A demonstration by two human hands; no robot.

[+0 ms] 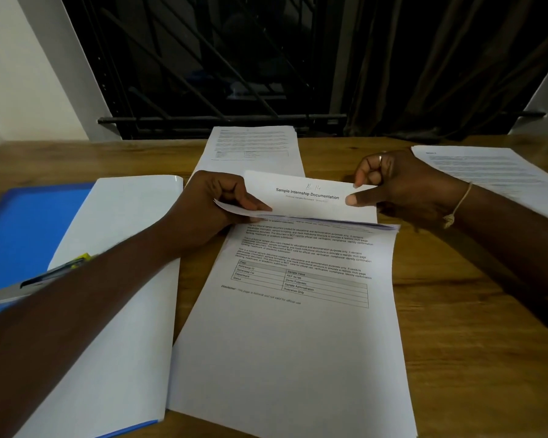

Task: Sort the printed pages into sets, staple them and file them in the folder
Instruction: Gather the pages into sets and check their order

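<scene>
Left hand point(209, 210): you gripped the left edge of the held sheaf point(310, 197), thumb on top and fingers curled beneath.

Right hand point(393, 188): you pinched the sheaf's upper right corner, thumb pressed on the top page and the other fingers curled behind. A ring point(380, 159) showed on one finger and a string bracelet point(456, 203) on the wrist.

Held sheaf: several printed pages, the top one headed "Sample Internship Documentation", lifted just above the main stack point(298, 327).

Main stack: printed pages with a table, lying flat on the tabletop point(456, 311), directly before you.

Blue folder point(23, 235): it lay open at your left. Contents: the filed pages point(117, 279), plain white face up, covering its right part, just beside the main stack. A grey-and-yellow item point(35, 282), too blurred to name, rested on the blue surface, partly behind your left forearm.

Far stack point(253, 147): printed pages beyond the sheaf, at the tabletop's back edge.

Right stack point(494, 175): printed pages beyond your right wrist.
</scene>
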